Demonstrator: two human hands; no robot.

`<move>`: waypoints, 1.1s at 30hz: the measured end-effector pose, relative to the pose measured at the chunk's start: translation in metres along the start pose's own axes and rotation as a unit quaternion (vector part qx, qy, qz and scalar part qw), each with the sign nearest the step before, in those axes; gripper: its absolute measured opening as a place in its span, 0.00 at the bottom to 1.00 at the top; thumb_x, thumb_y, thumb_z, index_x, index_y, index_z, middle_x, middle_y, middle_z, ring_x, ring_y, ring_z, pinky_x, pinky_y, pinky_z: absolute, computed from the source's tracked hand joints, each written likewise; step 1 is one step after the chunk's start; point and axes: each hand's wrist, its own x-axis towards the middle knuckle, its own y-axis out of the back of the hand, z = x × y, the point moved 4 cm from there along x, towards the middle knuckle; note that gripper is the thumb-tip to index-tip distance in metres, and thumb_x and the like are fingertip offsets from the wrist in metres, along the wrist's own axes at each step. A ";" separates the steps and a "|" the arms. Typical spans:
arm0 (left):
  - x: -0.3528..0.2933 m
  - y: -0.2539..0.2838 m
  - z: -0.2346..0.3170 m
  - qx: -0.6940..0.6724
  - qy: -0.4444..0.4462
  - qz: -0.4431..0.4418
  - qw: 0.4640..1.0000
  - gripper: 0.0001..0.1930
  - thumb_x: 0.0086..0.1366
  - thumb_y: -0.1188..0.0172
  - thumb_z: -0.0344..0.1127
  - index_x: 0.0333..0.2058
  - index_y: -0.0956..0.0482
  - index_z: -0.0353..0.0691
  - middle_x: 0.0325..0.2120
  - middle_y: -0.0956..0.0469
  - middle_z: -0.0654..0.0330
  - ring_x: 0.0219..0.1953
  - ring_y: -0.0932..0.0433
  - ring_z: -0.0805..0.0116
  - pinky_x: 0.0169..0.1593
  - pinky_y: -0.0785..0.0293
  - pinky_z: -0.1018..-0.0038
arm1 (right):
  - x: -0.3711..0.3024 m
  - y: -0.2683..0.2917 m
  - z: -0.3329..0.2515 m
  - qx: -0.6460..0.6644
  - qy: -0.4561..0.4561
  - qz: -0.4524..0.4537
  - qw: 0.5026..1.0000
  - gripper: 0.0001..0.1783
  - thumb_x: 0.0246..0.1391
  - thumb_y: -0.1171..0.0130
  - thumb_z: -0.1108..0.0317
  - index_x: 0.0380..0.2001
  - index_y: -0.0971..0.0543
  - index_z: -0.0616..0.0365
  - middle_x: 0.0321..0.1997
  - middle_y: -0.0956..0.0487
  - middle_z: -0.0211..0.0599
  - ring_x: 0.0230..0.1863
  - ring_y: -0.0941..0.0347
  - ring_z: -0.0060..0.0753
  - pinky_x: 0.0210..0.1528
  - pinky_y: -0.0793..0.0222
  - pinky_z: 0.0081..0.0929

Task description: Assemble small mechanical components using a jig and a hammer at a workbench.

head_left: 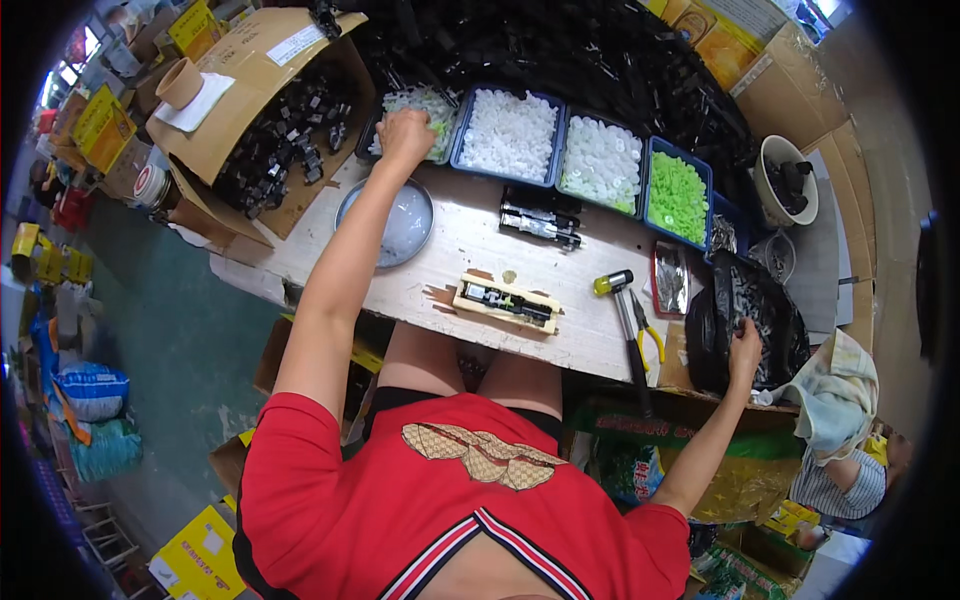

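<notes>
Pale and bare in its middle, the counter (465, 235) spreads ahead of a person in red, with a dark heap of black parts (540, 50) beyond it and a green floor (190, 370) off to the left. The left grip (403, 136) is reaching into the leftmost plastic tray, over small clear and green pieces (432, 102); its fingers curl downward, their tips hidden, so whether it has hold of one cannot be told. Just right of that grip stands a blue tray of white pieces (510, 130), then one of whitish discs (600, 160), then one of bright green pieces (680, 195). Nearer the body than the left grip lies a round metal dish (424, 238), and left of it gapes a cardboard box (235, 75) of dark parts. The right grip (745, 352) is at the mouth of a black plastic bag (708, 345), fingers bent over small metallic bits; how far they are closed, and on what, is unclear. Left of that grip rest yellow-handled pliers (652, 343) and a hammer (630, 335). Between both grips, a wooden jig (505, 321) cradles a black-and-silver mechanism (500, 298).
</notes>
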 end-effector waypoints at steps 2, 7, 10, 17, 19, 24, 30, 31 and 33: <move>0.007 -0.010 -0.008 0.016 -0.017 0.012 1.000 0.10 0.45 0.40 0.37 0.28 0.19 0.43 0.34 0.24 0.52 0.41 0.28 0.53 0.42 0.35 0.58 | -0.005 0.006 -0.016 0.009 0.003 -0.001 1.000 0.14 0.49 0.49 0.67 0.41 0.27 0.55 0.37 0.23 0.45 0.42 0.29 0.50 0.42 0.36 0.45; 0.006 -0.014 0.001 0.070 -0.070 0.045 0.994 0.09 0.46 0.48 0.32 0.25 0.19 0.43 0.31 0.25 0.54 0.39 0.29 0.53 0.42 0.36 0.57 | -0.006 0.004 -0.006 -0.038 0.011 0.024 0.999 0.09 0.49 0.47 0.66 0.35 0.26 0.56 0.36 0.23 0.42 0.40 0.28 0.48 0.39 0.37 0.48; 0.007 -0.013 0.009 -0.012 -0.045 0.061 0.997 0.05 0.46 0.45 0.32 0.21 0.21 0.41 0.34 0.26 0.54 0.41 0.31 0.54 0.44 0.38 0.57 | -0.010 -0.003 0.011 0.008 -0.013 0.050 0.999 0.09 0.48 0.46 0.68 0.35 0.26 0.55 0.36 0.24 0.41 0.40 0.29 0.46 0.38 0.37 0.48; 0.007 0.004 -0.026 -0.432 0.042 0.090 0.896 0.05 0.45 0.37 0.28 0.22 0.23 0.35 0.19 0.23 0.58 0.20 0.24 0.69 0.24 0.29 0.74 | -0.009 0.001 -0.003 0.003 0.001 0.063 0.998 0.10 0.50 0.47 0.68 0.36 0.28 0.58 0.37 0.27 0.41 0.43 0.32 0.47 0.39 0.38 0.47; -0.002 0.016 -0.027 -0.561 0.088 0.037 0.822 0.05 0.50 0.40 0.24 0.28 0.23 0.32 0.19 0.24 0.62 0.20 0.25 0.78 0.23 0.29 0.81 | -0.010 0.002 -0.003 0.030 0.007 0.075 0.997 0.10 0.50 0.48 0.67 0.36 0.28 0.58 0.38 0.27 0.42 0.44 0.32 0.47 0.39 0.38 0.47; -0.014 0.020 -0.047 -0.592 0.085 0.054 0.799 0.06 0.51 0.41 0.24 0.30 0.23 0.32 0.20 0.24 0.63 0.20 0.26 0.78 0.23 0.29 0.81 | -0.007 0.002 -0.008 0.076 0.027 0.129 0.988 0.11 0.53 0.51 0.67 0.39 0.30 0.60 0.39 0.25 0.46 0.41 0.30 0.51 0.39 0.37 0.42; -0.029 0.026 -0.046 -0.556 0.117 0.050 0.821 0.05 0.53 0.42 0.25 0.31 0.22 0.33 0.21 0.23 0.63 0.21 0.26 0.78 0.23 0.30 0.82 | -0.015 0.007 -0.013 0.111 -0.018 0.143 0.983 0.10 0.56 0.53 0.68 0.39 0.31 0.62 0.40 0.25 0.52 0.41 0.29 0.52 0.40 0.36 0.38; -0.034 0.029 -0.047 -0.563 0.120 0.048 0.816 0.05 0.53 0.42 0.25 0.31 0.22 0.33 0.21 0.24 0.63 0.22 0.26 0.79 0.23 0.30 0.83 | -0.017 0.008 -0.012 0.109 -0.019 0.143 0.984 0.10 0.56 0.53 0.68 0.39 0.31 0.62 0.40 0.25 0.52 0.41 0.29 0.52 0.40 0.36 0.38; -0.048 0.038 -0.046 -0.568 0.112 0.041 0.814 0.05 0.53 0.42 0.26 0.31 0.22 0.34 0.21 0.24 0.64 0.22 0.26 0.80 0.22 0.32 0.84 | -0.023 0.016 -0.010 0.187 0.006 0.196 0.963 0.11 0.56 0.54 0.71 0.42 0.30 0.62 0.42 0.26 0.51 0.42 0.29 0.49 0.42 0.35 0.36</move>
